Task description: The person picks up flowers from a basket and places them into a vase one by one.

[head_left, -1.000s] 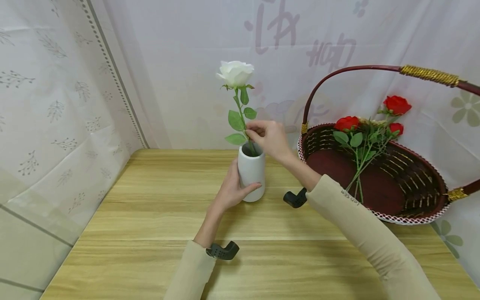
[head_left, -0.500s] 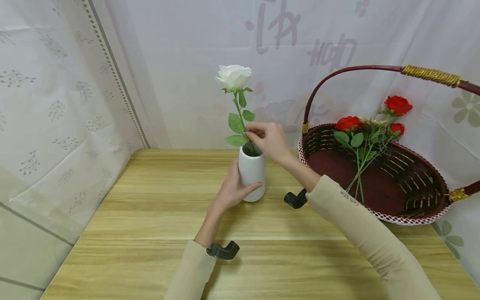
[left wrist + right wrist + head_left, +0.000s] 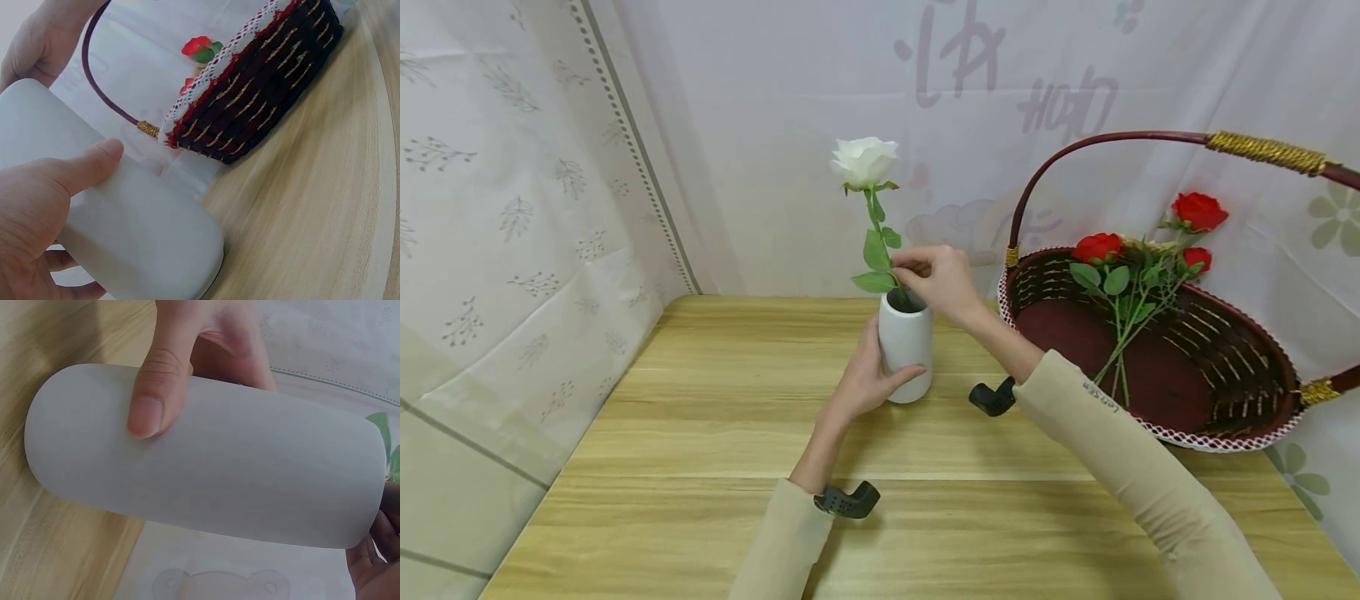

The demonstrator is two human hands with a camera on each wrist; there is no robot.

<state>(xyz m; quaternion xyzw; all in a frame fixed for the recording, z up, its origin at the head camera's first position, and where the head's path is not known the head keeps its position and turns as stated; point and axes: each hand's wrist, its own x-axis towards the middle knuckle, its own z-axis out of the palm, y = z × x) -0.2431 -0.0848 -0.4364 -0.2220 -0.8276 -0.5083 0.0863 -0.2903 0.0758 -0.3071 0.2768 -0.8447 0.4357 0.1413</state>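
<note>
Head view: white vase (image 3: 906,350) upright on the table (image 3: 700,433), left of the basket (image 3: 1157,350), left hand (image 3: 867,377) wrapped around it, right hand (image 3: 934,279) pinching the white rose (image 3: 865,162) stem at its mouth. Left wrist view: thumb (image 3: 81,169) pressed on the vase (image 3: 131,237); best kept firm. Right wrist view: vase (image 3: 206,462) steadied; best to feed the stem straight down.

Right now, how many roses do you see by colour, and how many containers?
White roses: 1, stem in the white vase
Red roses: 3, lying in the basket
Vases: 1
Baskets: 1
Total: 6
</note>
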